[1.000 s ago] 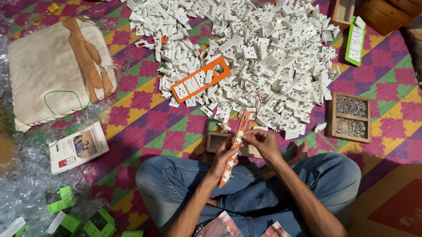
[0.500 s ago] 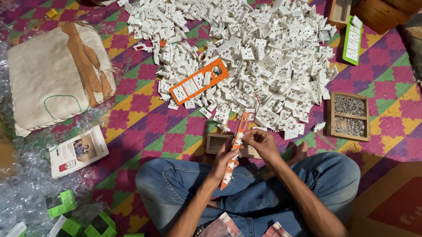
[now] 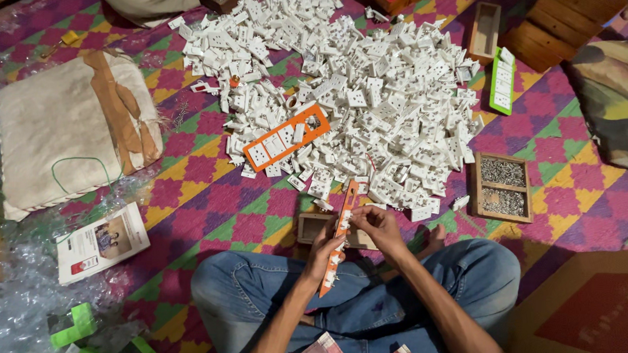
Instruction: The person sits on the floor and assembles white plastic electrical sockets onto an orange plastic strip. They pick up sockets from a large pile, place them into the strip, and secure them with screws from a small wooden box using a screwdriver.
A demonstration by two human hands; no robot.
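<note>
I sit cross-legged on a patterned mat. My left hand [image 3: 322, 256] grips the middle of a long orange strip frame [image 3: 343, 207] held on edge, with white socket pieces set in it. My right hand [image 3: 377, 224] pinches a small white socket piece against the strip's upper part. A big heap of white socket pieces [image 3: 373, 108] lies just beyond my hands. A second orange strip frame [image 3: 287, 137] with white sockets in it lies flat on the heap's near left side.
A small wooden box [image 3: 312, 227] sits under my hands. A wooden tray of metal screws [image 3: 502, 187] is at right. A green strip frame [image 3: 502, 80], a cloth sack [image 3: 62, 134], a printed carton [image 3: 101, 241], bubble wrap and green pieces [image 3: 74, 325] lie around.
My hands stay on the orange strip; the right fingers have shifted slightly along its upper part. The camera has tilted a little.
</note>
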